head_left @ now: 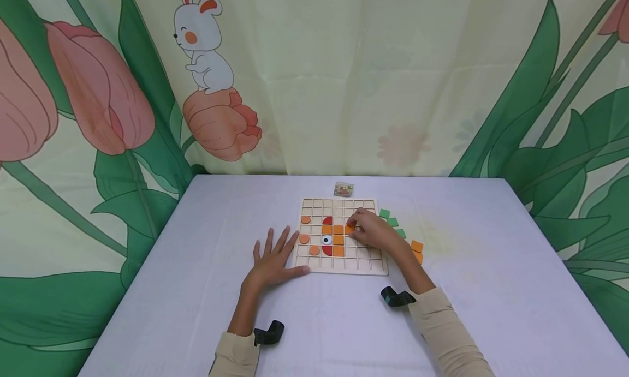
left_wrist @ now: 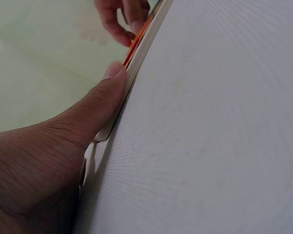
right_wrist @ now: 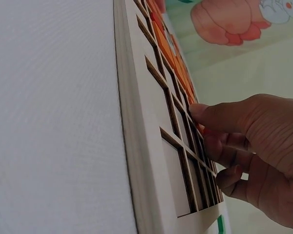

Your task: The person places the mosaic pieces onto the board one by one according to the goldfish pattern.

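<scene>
A pale wooden grid board (head_left: 363, 263) lies on the table, with orange squares (head_left: 338, 239), red quarter-round pieces (head_left: 327, 250), orange discs (head_left: 304, 239) and a white eye piece (head_left: 326, 239) in its cells. My left hand (head_left: 272, 262) is spread flat at the board's left side, its thumb (left_wrist: 105, 97) resting on the near edge. With thumb and fingertips, my right hand (head_left: 375, 231) pinches an orange square tile (head_left: 349, 229) at a cell right of the other orange squares. The fingers partly cover that tile; in the right wrist view they touch the grid.
Green square tiles (head_left: 392, 222) lie off the board's right side, partly behind the right hand. Loose orange tiles (head_left: 416, 246) sit beside the right forearm. A small patterned card or packet (head_left: 343, 189) is beyond the far edge. A printed curtain (head_left: 319, 82) hangs behind the table.
</scene>
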`<state>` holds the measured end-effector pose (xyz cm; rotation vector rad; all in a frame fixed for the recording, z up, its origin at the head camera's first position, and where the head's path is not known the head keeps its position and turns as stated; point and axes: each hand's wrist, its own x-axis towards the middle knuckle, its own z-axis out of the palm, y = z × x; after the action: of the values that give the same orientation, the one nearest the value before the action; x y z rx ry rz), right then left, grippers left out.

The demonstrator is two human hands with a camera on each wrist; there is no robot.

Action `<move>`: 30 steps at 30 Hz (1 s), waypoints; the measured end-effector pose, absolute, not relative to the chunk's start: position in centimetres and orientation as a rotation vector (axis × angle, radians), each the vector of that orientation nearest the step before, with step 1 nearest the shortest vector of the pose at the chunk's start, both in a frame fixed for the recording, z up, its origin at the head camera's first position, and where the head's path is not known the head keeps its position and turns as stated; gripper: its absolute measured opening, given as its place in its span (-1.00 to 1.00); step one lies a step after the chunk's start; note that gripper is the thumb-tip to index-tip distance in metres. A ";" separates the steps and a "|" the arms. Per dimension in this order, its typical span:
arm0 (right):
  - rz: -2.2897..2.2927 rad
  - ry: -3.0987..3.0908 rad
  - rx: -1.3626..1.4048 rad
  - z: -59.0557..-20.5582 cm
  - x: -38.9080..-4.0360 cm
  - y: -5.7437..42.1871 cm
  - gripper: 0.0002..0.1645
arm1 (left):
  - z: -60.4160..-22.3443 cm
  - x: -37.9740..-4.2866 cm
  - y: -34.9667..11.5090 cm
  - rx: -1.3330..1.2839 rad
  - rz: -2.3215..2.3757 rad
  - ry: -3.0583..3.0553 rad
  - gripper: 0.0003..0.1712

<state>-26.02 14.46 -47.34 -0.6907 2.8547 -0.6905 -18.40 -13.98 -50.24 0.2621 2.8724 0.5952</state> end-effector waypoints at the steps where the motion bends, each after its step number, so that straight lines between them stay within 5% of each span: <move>1: -0.693 2.853 -0.698 -47.3 -26.0 14.5 -0.67 | -50.2 -18.4 -14.0 0.260 0.599 2.872 0.14; 30: -0.674 2.914 -0.624 -46.7 -24.7 15.1 -0.57 | -50.0 -18.0 -13.9 0.272 0.639 2.879 0.13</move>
<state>-24.71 15.08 -46.74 -0.6238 2.9137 -0.6736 -18.04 -13.90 -49.97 0.2718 2.8790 0.6394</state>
